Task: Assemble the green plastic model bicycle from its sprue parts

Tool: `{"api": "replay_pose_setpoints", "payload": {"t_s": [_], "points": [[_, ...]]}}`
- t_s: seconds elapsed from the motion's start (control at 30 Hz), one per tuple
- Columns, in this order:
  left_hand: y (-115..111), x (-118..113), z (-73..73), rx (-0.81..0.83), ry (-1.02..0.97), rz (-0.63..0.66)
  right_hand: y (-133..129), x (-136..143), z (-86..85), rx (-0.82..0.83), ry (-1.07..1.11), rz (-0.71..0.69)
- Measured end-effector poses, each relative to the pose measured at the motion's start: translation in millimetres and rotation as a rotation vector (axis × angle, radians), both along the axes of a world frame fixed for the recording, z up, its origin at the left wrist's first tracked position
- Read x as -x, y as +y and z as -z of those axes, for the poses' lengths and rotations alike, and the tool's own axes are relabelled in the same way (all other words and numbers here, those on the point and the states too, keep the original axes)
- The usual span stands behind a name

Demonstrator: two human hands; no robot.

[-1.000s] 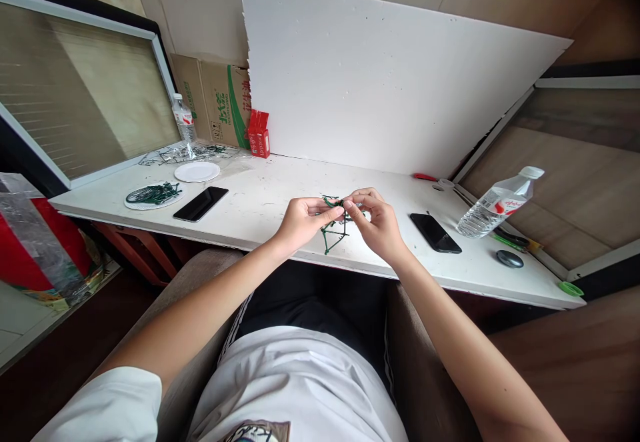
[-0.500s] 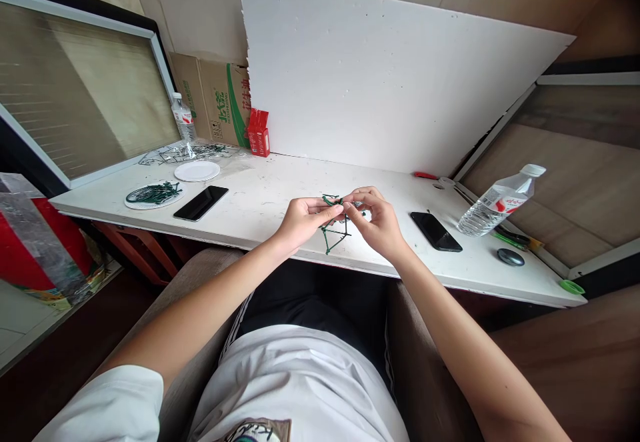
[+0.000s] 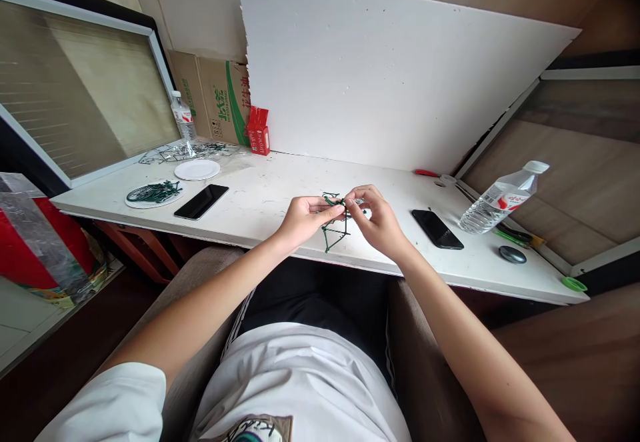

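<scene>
Near the table's front edge, my left hand (image 3: pixel 306 217) pinches a thin dark green frame of sticks (image 3: pixel 336 232) between thumb and fingers. My right hand (image 3: pixel 373 212) is closed at the frame's upper right part, its thumb and index finger pressed together there. Part of the frame hangs below my fingers, and its upper part is partly hidden by them. Small details at the fingertips are too fine to make out.
On the left are a plate of green pieces (image 3: pixel 155 193), a white plate (image 3: pixel 197 170), a phone (image 3: pixel 201 202) and a bottle (image 3: pixel 184 122). On the right are another phone (image 3: pixel 437 229), a large bottle (image 3: pixel 503 199) and a dark round object (image 3: pixel 512 254). A white board (image 3: pixel 390 75) leans behind.
The fingertips of my right hand have shifted slightly right, away from my left thumb. My left hand and the green frame have hardly moved.
</scene>
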State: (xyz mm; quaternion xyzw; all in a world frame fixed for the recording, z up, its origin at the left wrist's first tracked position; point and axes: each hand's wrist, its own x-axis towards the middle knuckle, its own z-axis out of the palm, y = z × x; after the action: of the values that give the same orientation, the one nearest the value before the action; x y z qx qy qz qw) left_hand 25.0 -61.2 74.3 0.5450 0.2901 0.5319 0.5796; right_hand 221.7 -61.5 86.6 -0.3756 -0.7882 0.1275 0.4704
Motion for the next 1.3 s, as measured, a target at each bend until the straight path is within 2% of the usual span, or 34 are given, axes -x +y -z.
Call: {"api": "replay_pose_setpoints", "payload": {"t_s": [0.27, 0.7, 0.97, 1.3], "points": [[4, 7, -1.0, -0.093, 0.121, -0.035, -8, -5, -9.1, -0.217, -0.249, 0.049], [5, 8, -4.4, -0.139, 0.161, -0.008, -7, -1, -3.0, -0.231, -0.251, 0.026], [8, 8, 1.4, -0.137, 0.151, 0.020, -4, -3, 0.8, -0.148, -0.177, -0.007], [4, 6, -3.0, -0.076, 0.117, 0.023, -1, 1, 5.2, 0.177, 0.077, -0.077]]}}
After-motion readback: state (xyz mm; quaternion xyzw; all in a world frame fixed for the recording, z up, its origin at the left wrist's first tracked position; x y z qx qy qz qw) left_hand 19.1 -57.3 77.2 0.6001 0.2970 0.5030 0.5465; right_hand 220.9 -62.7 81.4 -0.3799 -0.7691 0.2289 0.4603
